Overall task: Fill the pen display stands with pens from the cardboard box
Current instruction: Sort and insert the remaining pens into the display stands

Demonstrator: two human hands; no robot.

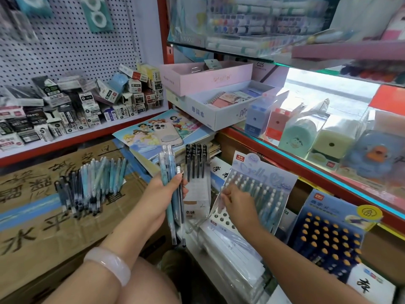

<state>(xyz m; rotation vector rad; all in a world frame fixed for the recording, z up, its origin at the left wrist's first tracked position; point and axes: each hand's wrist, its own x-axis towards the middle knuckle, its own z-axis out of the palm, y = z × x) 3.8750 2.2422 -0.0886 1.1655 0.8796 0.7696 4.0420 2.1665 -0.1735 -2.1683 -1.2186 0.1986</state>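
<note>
1. A bundle of blue pens (169,183) is gripped by the left hand (163,189) — fingers curled round it.
2. A single pen (221,201) is pinched by the right hand (237,205) at the pale blue pen display stand (258,183).
3. More pens (89,185) are heaped on the cardboard box (54,227).

Your left hand (168,189) gripping pens (172,194) left of the display stand (258,189), loose pens (92,185) on the cardboard box (43,227) far left, your right hand (236,202) at the stand's lower rows

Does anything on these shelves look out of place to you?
Yes. A phone in a pale case lies face down on the stack of cartoon princess books, among goods for sale. Further left, the small refill boxes are heaped and tipped at all angles rather than stacked.
</note>
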